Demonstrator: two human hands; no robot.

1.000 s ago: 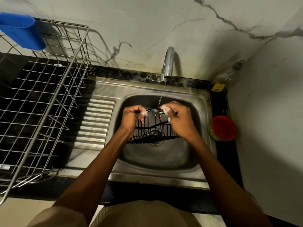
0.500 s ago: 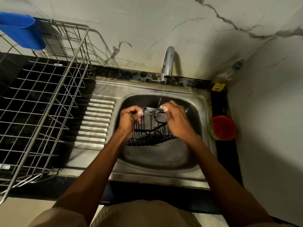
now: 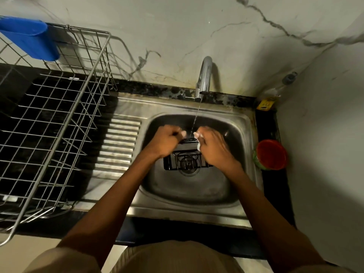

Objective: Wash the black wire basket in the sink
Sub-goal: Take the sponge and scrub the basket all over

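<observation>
Dim, warm light. Pale marble-look wall [image 3: 177,36] with dark veins behind steel sink [image 3: 244,123]; second pale wall [image 3: 325,154] meets it at corner right of sink. Black counter [image 3: 271,186] around sink – speckled strip behind, dark front edge below. Ribbed steel drainboard [image 3: 118,142] left of sink. Pale floor [image 3: 25,247] below counter, lower left.

Both hands [image 3: 164,140] [image 3: 213,147] hold black wire basket [image 3: 187,161] under tap stream.
</observation>
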